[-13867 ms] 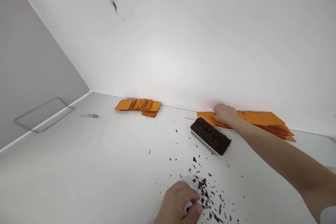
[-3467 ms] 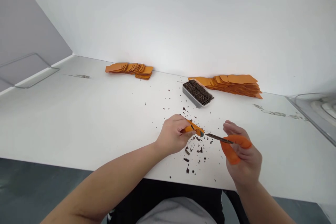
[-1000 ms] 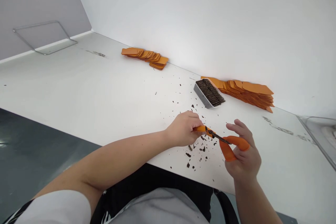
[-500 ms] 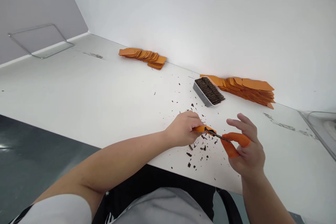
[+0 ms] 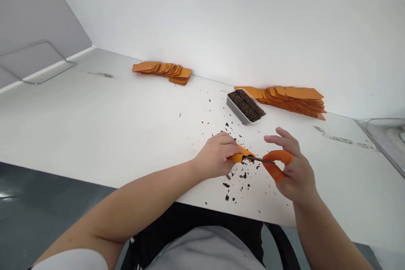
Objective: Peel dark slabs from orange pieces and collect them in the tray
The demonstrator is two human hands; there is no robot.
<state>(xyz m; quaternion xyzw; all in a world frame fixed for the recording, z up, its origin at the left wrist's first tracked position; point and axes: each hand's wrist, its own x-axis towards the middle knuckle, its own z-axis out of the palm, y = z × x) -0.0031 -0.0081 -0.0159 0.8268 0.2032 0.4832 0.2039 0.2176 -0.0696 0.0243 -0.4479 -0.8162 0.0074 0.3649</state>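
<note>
My left hand point(image 5: 218, 155) is closed on a small orange paper envelope point(image 5: 238, 158), its open end facing right. Orange finger covers sit on the thumb and index finger of my right hand point(image 5: 292, 168). Those two fingertips pinch a thin dark brown strip point(image 5: 261, 160), whose left end is at the mouth of the envelope. The other right fingers are raised and spread. Beyond the hands stands a grey container point(image 5: 237, 112) packed with rows of similar dark brown strips point(image 5: 248, 105).
Dark flakes point(image 5: 227, 197) lie scattered on the white table point(image 5: 133, 130) around and below the hands. Orange envelopes lie in one row point(image 5: 163, 70) at the back left and a thicker stack point(image 5: 294, 99) along the wall. A wire frame point(image 5: 41, 82) stands far left.
The view has shifted slightly. Both hands keep their holds, and the brown strip now lies more level, with its left end still at the envelope's mouth.
</note>
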